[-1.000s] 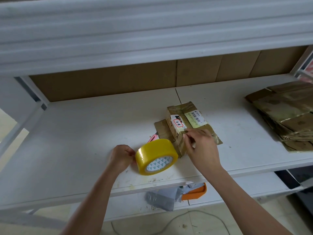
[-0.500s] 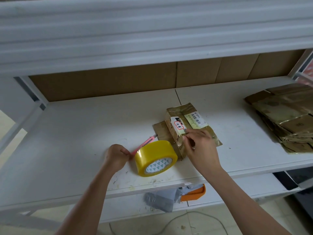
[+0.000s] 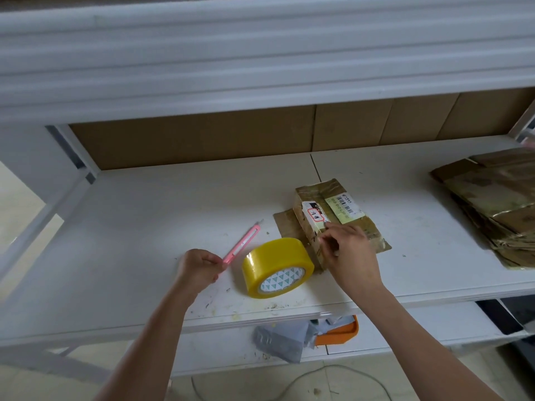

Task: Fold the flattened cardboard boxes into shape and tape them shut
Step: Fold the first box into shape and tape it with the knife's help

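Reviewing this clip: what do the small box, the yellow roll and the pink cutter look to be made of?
Small box: brown cardboard, its glossy, wrinkled surface suggesting old clear tape, with paper labels stuck on.
Yellow roll: translucent plastic packing tape, shiny, wound on a printed core, probably card.
Pink cutter, gripped by the left hand: likely matte plastic casing; the blade is too small to judge.

We see big bare shelf (image 3: 144,227) space at left, up to back wall. Tape roll (image 3: 278,267) sits near front edge, middle. Small box (image 3: 333,215) right behind it, touching. Pink cutter (image 3: 246,241) just left of roll. Flat box pile (image 3: 498,206) fills right edge. Upper shelf (image 3: 260,68) hangs low overhead.
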A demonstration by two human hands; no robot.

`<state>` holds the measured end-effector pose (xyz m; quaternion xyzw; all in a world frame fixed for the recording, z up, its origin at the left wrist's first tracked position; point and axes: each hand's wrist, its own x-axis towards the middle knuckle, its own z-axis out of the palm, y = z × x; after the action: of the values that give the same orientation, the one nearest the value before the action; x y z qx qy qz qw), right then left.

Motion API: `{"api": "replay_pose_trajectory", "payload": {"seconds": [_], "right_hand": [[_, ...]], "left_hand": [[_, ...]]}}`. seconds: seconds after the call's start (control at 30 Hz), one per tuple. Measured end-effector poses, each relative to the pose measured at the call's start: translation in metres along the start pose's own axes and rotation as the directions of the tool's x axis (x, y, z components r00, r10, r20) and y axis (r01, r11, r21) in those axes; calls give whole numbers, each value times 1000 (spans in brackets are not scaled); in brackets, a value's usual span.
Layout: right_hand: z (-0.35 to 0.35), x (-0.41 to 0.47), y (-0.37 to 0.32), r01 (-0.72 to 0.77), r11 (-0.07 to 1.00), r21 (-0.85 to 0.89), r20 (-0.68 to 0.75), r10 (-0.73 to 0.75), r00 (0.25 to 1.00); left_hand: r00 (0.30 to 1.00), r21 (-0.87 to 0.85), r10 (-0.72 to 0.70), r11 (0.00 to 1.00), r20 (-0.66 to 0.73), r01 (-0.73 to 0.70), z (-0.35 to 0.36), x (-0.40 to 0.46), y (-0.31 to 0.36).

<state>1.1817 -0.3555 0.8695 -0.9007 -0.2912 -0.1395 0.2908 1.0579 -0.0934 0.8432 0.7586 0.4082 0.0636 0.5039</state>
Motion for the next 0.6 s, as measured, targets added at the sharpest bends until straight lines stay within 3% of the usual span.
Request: {"api": "replay_pose_trajectory", "payload": {"seconds": [0.2, 0.4, 0.5, 0.6], "right_hand": [[1, 0, 0, -4, 1000, 17, -9, 4, 1000], [-13, 0, -8, 95, 968, 232, -110, -71, 991], [-20, 0, -13, 199, 949, 244, -109, -177, 978], [-23, 0, -13, 191, 947, 259, -104, -169, 980]], "left_hand": [[999, -135, 5, 991, 35, 0, -6, -12, 15], [988, -256, 137, 960, 75, -114, -4, -38, 73], [960, -283, 224, 944, 168, -171, 9, -59, 104], [916, -232, 268, 951, 300, -203, 30, -81, 125]]}}
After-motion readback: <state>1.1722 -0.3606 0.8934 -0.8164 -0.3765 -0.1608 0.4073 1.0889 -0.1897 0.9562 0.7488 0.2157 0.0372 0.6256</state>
